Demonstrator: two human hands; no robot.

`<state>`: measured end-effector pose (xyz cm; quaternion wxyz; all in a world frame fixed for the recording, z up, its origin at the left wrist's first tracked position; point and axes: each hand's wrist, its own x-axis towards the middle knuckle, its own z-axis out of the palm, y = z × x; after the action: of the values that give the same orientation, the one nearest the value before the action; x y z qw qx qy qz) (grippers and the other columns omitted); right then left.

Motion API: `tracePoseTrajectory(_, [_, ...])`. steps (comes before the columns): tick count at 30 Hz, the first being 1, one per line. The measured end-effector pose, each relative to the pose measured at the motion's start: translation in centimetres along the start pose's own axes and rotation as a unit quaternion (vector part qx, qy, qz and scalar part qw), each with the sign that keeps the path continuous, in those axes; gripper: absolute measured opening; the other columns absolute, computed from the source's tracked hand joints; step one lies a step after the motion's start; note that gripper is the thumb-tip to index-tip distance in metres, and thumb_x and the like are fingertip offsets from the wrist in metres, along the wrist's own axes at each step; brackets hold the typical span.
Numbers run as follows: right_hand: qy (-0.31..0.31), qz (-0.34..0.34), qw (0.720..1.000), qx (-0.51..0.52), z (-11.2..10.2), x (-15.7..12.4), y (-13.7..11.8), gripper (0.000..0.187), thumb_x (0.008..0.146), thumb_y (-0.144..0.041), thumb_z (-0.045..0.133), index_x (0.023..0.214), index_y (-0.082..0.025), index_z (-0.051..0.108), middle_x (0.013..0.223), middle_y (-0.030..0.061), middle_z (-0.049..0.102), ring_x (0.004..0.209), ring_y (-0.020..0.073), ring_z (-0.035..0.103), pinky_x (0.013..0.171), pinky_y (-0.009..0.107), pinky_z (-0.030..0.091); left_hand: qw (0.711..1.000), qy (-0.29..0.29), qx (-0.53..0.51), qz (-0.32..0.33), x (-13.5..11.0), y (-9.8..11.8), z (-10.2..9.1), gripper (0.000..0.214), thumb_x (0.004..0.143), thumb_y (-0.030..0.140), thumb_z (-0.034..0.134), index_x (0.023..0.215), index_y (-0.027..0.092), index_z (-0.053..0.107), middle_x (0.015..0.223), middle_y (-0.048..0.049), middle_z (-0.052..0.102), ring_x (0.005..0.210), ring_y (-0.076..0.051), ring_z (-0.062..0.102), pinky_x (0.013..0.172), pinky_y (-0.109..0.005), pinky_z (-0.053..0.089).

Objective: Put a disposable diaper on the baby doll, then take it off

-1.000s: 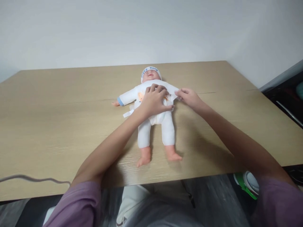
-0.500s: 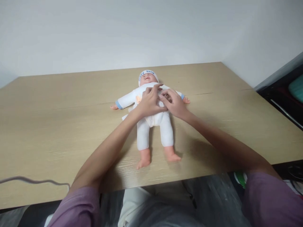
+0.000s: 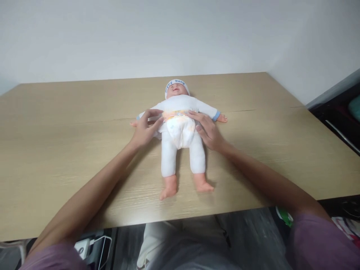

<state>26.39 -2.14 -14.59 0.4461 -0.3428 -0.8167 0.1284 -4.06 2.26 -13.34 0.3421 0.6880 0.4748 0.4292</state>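
Note:
A baby doll (image 3: 180,144) in a white suit and cap lies on its back at the middle of the wooden table (image 3: 70,142), feet toward me. A white diaper (image 3: 177,125) with a coloured waistband sits round its hips. My left hand (image 3: 146,129) pinches the diaper's left side tab with curled fingers. Against the diaper's right side rests my right hand (image 3: 207,129), its fingers stretched flat.
A white wall stands behind the table. A dark shelf unit (image 3: 340,112) is at the right edge. Below the table's near edge I see my lap, a white charger with cable (image 3: 84,247) at left and a green object (image 3: 282,215) at right.
Both hands moved off the doll's chest, left hand to the left hip, right hand to the right hip. The diaper front is now uncovered. The grey cable on the table left the view.

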Motion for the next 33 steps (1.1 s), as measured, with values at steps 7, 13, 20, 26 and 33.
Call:
tracePoseTrajectory(7, [0.04,0.002,0.996,-0.081,0.0,4.4,-3.3,0.04,0.117,-0.045,0.047,0.143,-0.027,0.072,0.135,0.0104,0.077,0.129,0.0333,0.069,0.12,0.053,0.047,0.977,-0.006,0.209,0.027,-2.5,-3.2,-3.4,0.033,0.101,0.055,0.064,0.112,0.024,0.067,0.119,-0.012,0.076,0.114,-0.033,0.065,0.111,-0.054,0.051])
tracePoseTrajectory(13, [-0.17,0.07,0.972,-0.143,1.5,10.1,-6.1,0.027,0.109,-0.046,0.065,0.113,-0.023,0.078,0.102,0.0073,0.074,0.099,0.0289,0.067,0.088,0.041,0.048,0.931,-0.038,0.362,-0.001,-3.3,-2.8,-3.0,0.031,0.101,0.054,0.059,0.097,0.023,0.059,0.113,-0.014,0.076,0.123,-0.039,0.062,0.113,-0.059,0.04])
tracePoseTrajectory(20, [-0.217,0.154,0.945,-0.193,2.7,11.0,-6.7,0.025,0.101,-0.038,0.072,0.12,-0.022,0.073,0.117,0.0071,0.078,0.106,0.0295,0.07,0.089,0.039,0.045,0.974,-0.056,0.195,-0.1,-1.9,-2.0,-4.2,0.042,0.099,0.055,0.061,0.074,0.022,0.056,0.082,-0.0059,0.064,0.089,-0.027,0.06,0.088,-0.042,0.042])
tracePoseTrajectory(26, [-0.215,0.171,0.945,-0.176,2.7,11.0,-7.2,0.032,0.101,-0.037,0.072,0.129,-0.022,0.07,0.12,0.0096,0.078,0.108,0.0307,0.069,0.088,0.039,0.046,0.995,-0.015,-0.052,-0.085,0.2,1.4,-3.3,0.047,0.097,0.058,0.071,0.07,0.021,0.056,0.072,0.0007,0.049,0.071,-0.016,0.044,0.07,-0.032,0.033])
tracePoseTrajectory(33, [-0.2,0.176,0.96,-0.088,1.9,10.9,-6.1,0.067,0.1,-0.045,0.075,0.158,-0.019,0.055,0.094,0.0036,0.074,0.088,0.0264,0.066,0.079,0.035,0.042,0.992,-0.043,-0.103,-0.062,2.2,4.1,1.8,0.043,0.105,0.045,0.067,0.072,0.018,0.057,0.076,-0.0008,0.057,0.07,-0.014,0.048,0.068,-0.03,0.035])
